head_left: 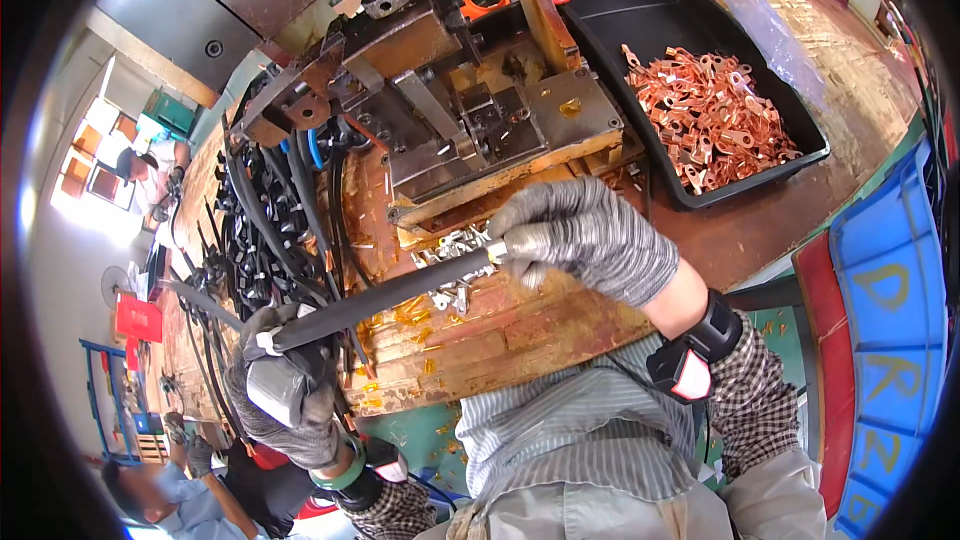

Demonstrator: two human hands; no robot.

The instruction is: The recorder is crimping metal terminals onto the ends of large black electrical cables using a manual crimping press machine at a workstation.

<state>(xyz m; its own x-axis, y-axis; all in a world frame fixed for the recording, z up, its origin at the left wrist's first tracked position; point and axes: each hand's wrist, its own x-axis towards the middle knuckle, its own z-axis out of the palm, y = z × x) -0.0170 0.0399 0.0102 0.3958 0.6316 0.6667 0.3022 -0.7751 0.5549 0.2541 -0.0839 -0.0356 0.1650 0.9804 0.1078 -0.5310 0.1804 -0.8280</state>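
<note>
A thick black cable [390,297] spans between my two gloved hands, low over the bench's front. My left hand [312,430], in a grey knit glove, is closed round its left end, where a white band and a dark block with a pale grey face [275,390] show. At the cable's other end my right hand [595,240] pinches near a small white-and-yellow tip between thumb and fingers. Right behind the cable lies a scatter of small silvery metal pieces [455,285]. Beyond them stands a greasy metal press fixture [510,140], touched by neither hand.
A black tray [620,15] of copper ring lugs [710,120] is at the right back. Bundled black cables [260,220] crowd the left. Orange-handled scissors [485,0] lie behind the fixture. A blue crate [890,300] stands far right. Two people [165,165] work at left.
</note>
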